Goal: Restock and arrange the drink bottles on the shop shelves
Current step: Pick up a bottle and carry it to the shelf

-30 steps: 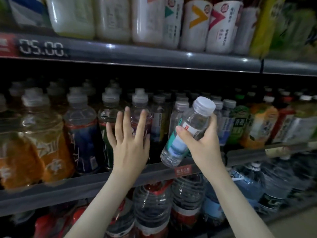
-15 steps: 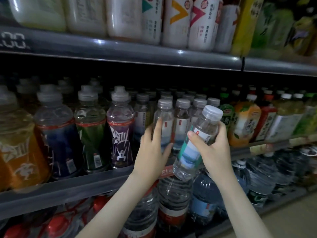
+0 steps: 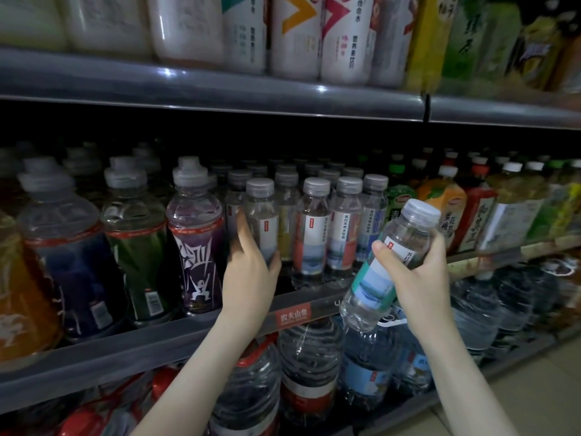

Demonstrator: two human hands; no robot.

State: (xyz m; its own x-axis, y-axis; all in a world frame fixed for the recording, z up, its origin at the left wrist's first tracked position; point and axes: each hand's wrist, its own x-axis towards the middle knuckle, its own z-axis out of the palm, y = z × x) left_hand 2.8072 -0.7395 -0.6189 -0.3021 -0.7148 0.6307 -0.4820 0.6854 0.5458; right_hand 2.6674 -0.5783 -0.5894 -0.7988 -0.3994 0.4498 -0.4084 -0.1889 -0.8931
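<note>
Middle shelf [image 3: 125, 350], seen across the centre of the frame, with the upper shelf [image 3: 220, 92] above it. Large water jugs [image 3: 309, 366] are stood below, at lower centre. Tall sports drink bottles are lined up on the left half of the middle shelf, a purple bottle [image 3: 196, 247] being the nearest of them to the centre. A row of small water bottles [image 3: 342, 228] is ranked just right of it.

The front shelf bottle [image 3: 262, 221] of that row is gripped by the left hand [image 3: 250, 272]: the fingers are curled round its left side and the thumb is pressed against its lower right. Half a second earlier this hand was held flat before the row with fingers straight and nothing gripped; a second earlier it was spread in front of the sports drinks further left.

The held bottle [image 3: 386, 262] is kept tilted at right of centre, in front of the shelf edge, cap toward the upper right and base toward the lower left. It is clasped as before by the right hand [image 3: 421, 278], thumb [image 3: 382, 248] laid across the label and fingers wrapped behind. A red tag [image 3: 294, 316] is fixed to the rail between the two wrists.
</note>
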